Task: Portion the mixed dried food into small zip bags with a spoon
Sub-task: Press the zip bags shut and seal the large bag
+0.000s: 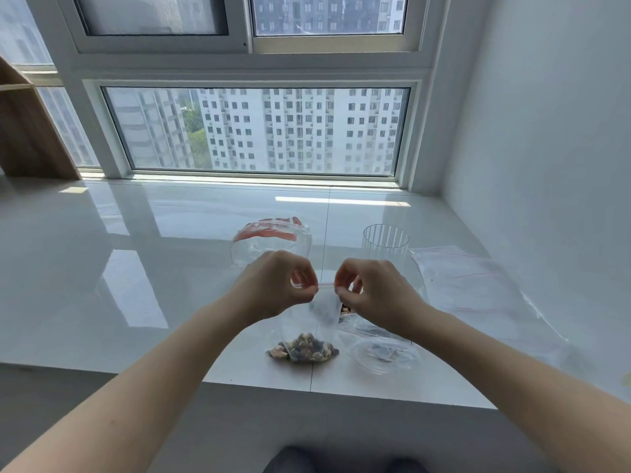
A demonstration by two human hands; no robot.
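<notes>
A small clear zip bag [300, 331] with a red zip line hangs upright between my two hands above the white sill. Mixed dried food [304, 348] fills its bottom, which rests on the sill. My left hand [273, 285] pinches the left end of the bag's top strip. At the strip's right end, my right hand [372, 291] pinches it the same way. A clear plastic bowl [384, 355] with a little dark food lies just right of the bag, partly under my right forearm. No spoon is visible.
A stack of clear bags with red strips [269, 238] lies behind my hands. A ribbed clear cup [386, 242] stands at the back right. Flat empty zip bags [478, 285] are spread on the right. The sill's front edge [341, 394] is close below the bag.
</notes>
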